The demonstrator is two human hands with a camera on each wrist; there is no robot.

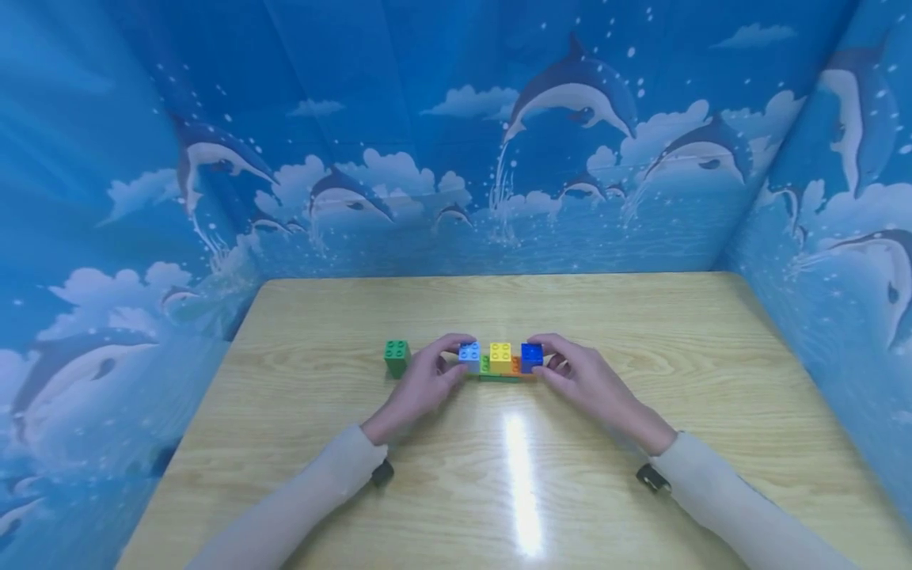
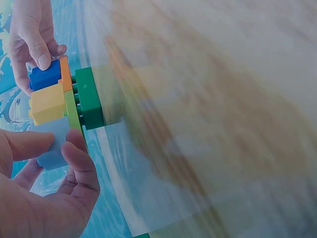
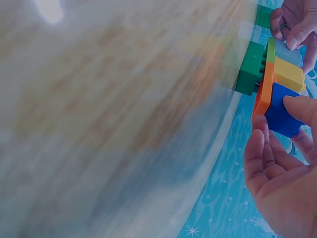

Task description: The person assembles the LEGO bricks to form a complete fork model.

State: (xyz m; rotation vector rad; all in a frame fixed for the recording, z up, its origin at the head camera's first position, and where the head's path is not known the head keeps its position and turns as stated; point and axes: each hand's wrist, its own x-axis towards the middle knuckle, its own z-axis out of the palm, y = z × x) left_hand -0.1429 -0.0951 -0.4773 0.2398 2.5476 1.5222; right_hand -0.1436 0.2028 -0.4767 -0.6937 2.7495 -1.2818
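Observation:
A block assembly stands on the table: a green block (image 2: 89, 98) at the bottom, a light green plate (image 2: 72, 110) and an orange plate (image 3: 266, 89) side by side over it, and three blocks on top. My left hand (image 1: 425, 383) pinches the light blue block (image 1: 469, 356) at the left end, thumb in front and fingers behind. The yellow block (image 1: 500, 357) sits in the middle, touched by neither hand. At the right end my right hand (image 1: 591, 383) pinches the dark blue block (image 1: 531, 357) between thumb and fingers, with a finger by the orange plate's edge.
A separate green block (image 1: 397, 359) stands on the wooden table (image 1: 299, 459), just left of my left hand. Blue curtains (image 1: 399, 63) with dolphins surround the table's back and sides.

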